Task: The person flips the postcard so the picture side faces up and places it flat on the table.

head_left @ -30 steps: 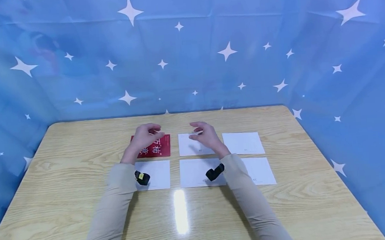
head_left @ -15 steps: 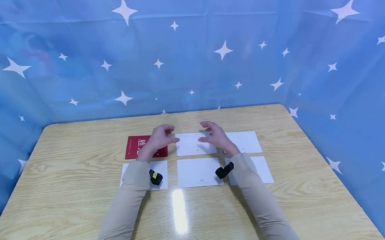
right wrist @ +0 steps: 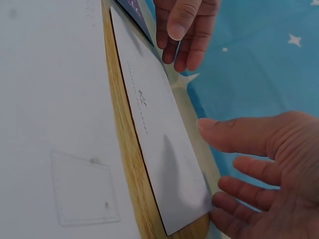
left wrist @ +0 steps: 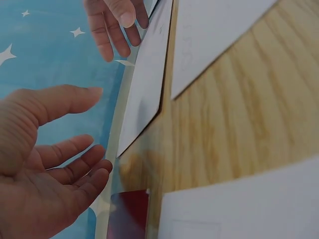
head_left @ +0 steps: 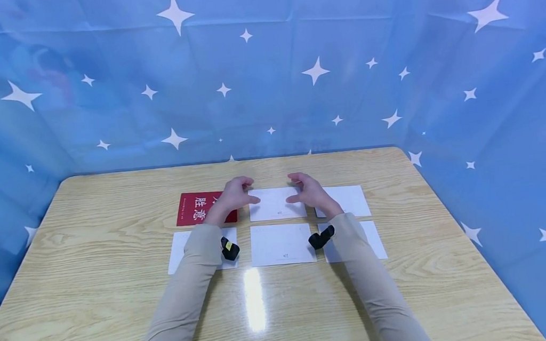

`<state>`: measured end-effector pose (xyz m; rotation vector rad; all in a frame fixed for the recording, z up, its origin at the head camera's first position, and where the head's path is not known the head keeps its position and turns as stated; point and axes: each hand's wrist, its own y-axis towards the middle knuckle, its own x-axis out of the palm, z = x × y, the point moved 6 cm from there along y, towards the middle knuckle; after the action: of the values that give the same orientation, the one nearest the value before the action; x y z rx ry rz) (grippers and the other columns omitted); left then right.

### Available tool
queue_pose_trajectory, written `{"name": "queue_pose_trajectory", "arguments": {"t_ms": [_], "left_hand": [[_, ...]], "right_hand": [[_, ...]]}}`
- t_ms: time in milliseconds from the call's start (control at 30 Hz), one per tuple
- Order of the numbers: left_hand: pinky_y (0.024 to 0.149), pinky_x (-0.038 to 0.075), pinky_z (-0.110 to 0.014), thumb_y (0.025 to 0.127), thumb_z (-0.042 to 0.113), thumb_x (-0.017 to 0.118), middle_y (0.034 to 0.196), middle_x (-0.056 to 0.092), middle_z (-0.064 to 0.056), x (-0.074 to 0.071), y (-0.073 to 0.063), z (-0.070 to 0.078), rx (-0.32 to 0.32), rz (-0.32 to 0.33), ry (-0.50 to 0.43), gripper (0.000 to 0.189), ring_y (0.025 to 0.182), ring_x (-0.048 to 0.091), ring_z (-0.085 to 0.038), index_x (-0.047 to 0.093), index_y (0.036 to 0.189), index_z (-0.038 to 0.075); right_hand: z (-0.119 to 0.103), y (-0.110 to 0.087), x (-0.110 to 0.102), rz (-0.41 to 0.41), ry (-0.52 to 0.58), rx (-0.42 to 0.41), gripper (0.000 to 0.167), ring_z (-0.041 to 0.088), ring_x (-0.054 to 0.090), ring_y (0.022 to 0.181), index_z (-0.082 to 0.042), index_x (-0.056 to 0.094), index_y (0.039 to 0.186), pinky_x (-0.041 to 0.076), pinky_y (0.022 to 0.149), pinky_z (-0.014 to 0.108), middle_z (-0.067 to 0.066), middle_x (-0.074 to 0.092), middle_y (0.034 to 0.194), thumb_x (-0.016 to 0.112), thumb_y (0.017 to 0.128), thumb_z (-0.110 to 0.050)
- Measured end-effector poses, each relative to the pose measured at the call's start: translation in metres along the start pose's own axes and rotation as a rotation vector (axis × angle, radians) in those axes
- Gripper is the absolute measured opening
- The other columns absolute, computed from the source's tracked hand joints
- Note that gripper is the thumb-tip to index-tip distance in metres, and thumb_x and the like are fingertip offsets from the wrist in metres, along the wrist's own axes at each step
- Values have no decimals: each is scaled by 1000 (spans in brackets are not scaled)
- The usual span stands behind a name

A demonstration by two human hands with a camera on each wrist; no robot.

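Head view first: looking down at the middle far card [head_left: 276, 209], white side up, and finding it lying flat near the far edge of the worktop [head_left: 95, 291], between the left hand [head_left: 235, 196] and the right hand [head_left: 310, 191]. Reading the long axis now: running side to side, roughly following that far edge, so offering a short end to each hand. Seeing one thumb showing over the left end, the other over the right; calling neither hand clearly nearer. Judging any grip from here as turning on those two short ends. Switching to the wrist views: spotting fingers loosely bent, wide of the thumbs, and holding nothing on either side. Catching a dark shadow [right wrist: 172, 174] on the card, suggesting a gap beneath, but not being able to rule out contact at the right little finger. Going back overhead: placing the red card [head_left: 191, 208] just beside the left end, partly hidden by the left hand, and the right far card [head_left: 352, 201] beyond the right end.
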<state>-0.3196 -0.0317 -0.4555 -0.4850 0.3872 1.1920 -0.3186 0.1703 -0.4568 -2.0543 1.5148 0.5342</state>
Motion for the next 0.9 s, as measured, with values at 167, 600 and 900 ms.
{"name": "queue_pose_trajectory", "arguments": {"t_ms": [167,600,900], "left_hand": [[100,40,-37,78,11,75,131,51,-15,3,2,-1,-11,-4,22,62,119,46,-27,48,133,-1],[101,38,-38,75,8,76,128,50,-17,10,8,2,-4,-17,136,61,118,46,-28,50,130,-2],[97,40,-38,72,9,78,119,52,-18,13,11,10,49,-18,297,54,111,44,-30,57,120,-5]], "right_hand": [[1,3,-1,1,-57,-2,69,32,39,127,-3,41,139,32,105,42,17,45,136,74,78,-4],[0,6,-3,-18,-259,-23,65,31,45,117,2,47,133,38,100,41,18,49,126,77,76,-6],[-3,13,-5,-109,-322,-73,53,27,44,98,5,53,122,40,90,39,18,51,114,77,77,-10]]}}
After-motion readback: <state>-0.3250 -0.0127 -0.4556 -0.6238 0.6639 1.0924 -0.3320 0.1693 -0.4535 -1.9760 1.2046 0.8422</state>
